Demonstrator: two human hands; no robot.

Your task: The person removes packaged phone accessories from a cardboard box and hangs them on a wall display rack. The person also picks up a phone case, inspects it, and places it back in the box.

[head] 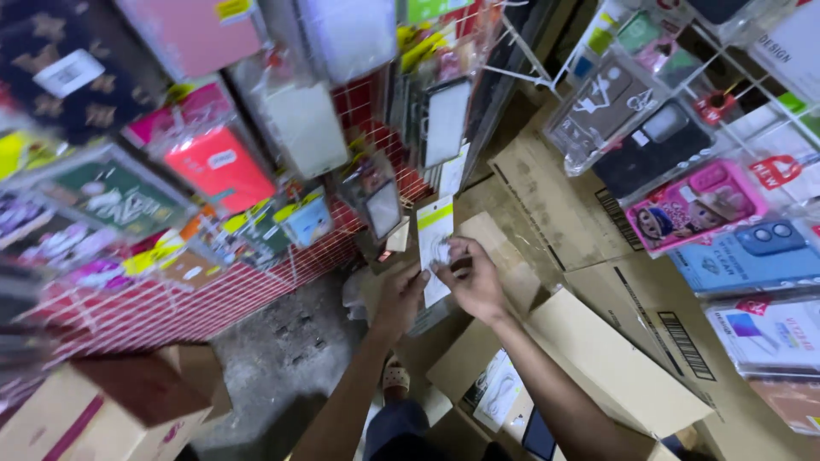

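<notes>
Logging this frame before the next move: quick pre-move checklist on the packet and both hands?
1. Left hand on the white packet: ok, grips its lower left edge.
2. Right hand on packet: ok, fingers at its right side.
3. Packet clear of hanging phone cases: ok.
4. Packet contents: cannot tell, blurred.
5. Open cardboard box below the hands: ok, flaps open.
6. Footing: cannot tell, only one sandalled foot shows.
</notes>
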